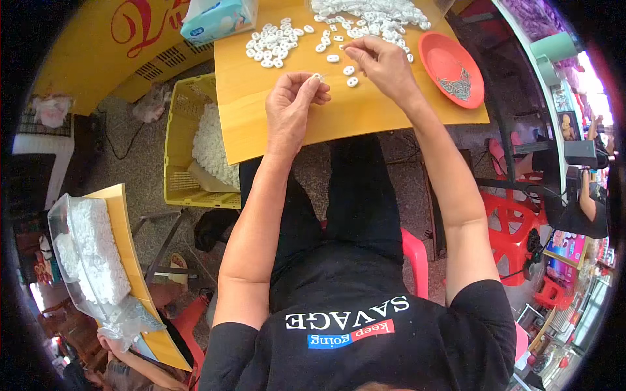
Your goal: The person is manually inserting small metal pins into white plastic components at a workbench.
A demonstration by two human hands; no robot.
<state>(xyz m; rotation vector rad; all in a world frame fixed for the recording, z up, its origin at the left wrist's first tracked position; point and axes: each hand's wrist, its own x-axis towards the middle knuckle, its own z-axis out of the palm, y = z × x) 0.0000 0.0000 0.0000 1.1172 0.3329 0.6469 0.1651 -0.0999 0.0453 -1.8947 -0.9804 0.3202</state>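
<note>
My left hand (292,107) is closed, with a small white oval plastic piece (317,77) pinched between thumb and forefinger above the yellow table (261,133). To its right, my right hand (390,72) has thumb and forefinger brought together over the loose pieces; whatever they pinch is too small to make out. Two white two-hole pieces (352,82) lie between my hands. Beyond them, a small pile of similar oval pieces (272,44) sits on the left, and a larger white heap (375,16) spreads along the far side.
A red plate (435,55) of small metal pins (460,85) stands at the table's right. A tissue pack (218,23) lies far left. Below is a yellow crate (179,140) of white pieces. At lower left, another person's hand (116,345) is beside a clear bin (81,260).
</note>
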